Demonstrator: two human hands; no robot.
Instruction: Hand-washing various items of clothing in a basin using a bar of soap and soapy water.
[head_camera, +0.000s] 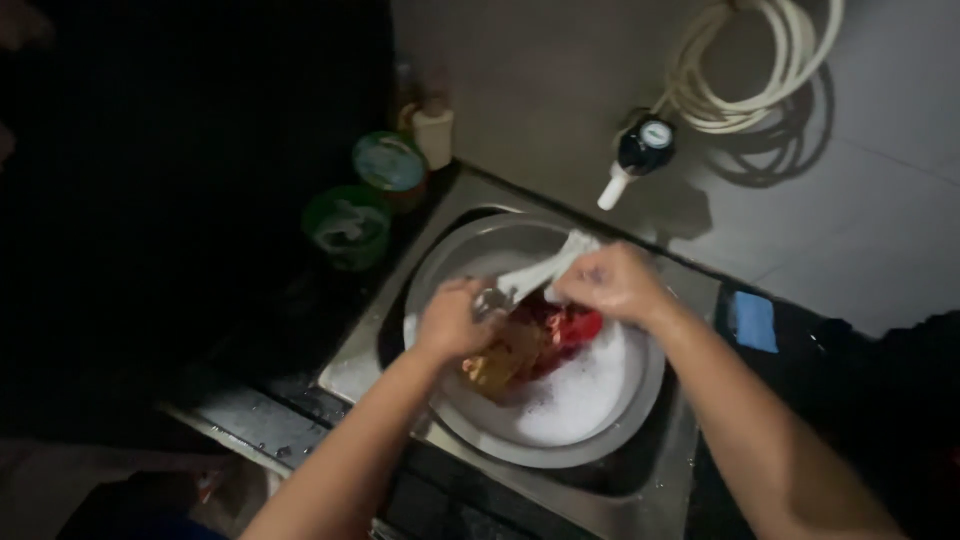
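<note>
Your forearms come in from the bottom edge, nearest the lens; both hands meet over a wide steel basin (640, 400) sitting in the sink (660, 480); your left hand (450, 320) is closed around something small and shiny, looks like a metal utensil (492, 298), exact kind too blurred to call; your right hand (612, 285) is closed on a white cloth or scrubber (545, 270) that trails off up-left toward the basin rim; the two hands are just beside each other, cloth touching the metal piece as far as you can tell.

Progress, judged from this frame: washing looks mid-way; basin holds white suds (575, 400) across its lower right half; a red item (570, 325) and a yellowish-brown item (500, 365) lie in the foam under your hands, touching each other, apparently not yet rinsed; no rinsed or stacked pieces show anywhere, so nothing reads as finished; no running water visible; the piece in your left hand seems to be the one being scrubbed; the soaking items look like what is left, plus rinsing.

Around it: a dark tap knob with a white spout (635, 160) on the wall behind the sink; a coiled pale hose (750, 70) hanging above it; a green tub (347, 228), a round lidded container (390, 165) and a small pale bottle (433, 135) stand near each other on the bench to the left of the sink; a blue sponge-like block (755, 322) sits right of the sink; left side of the scene too dark to read.
</note>
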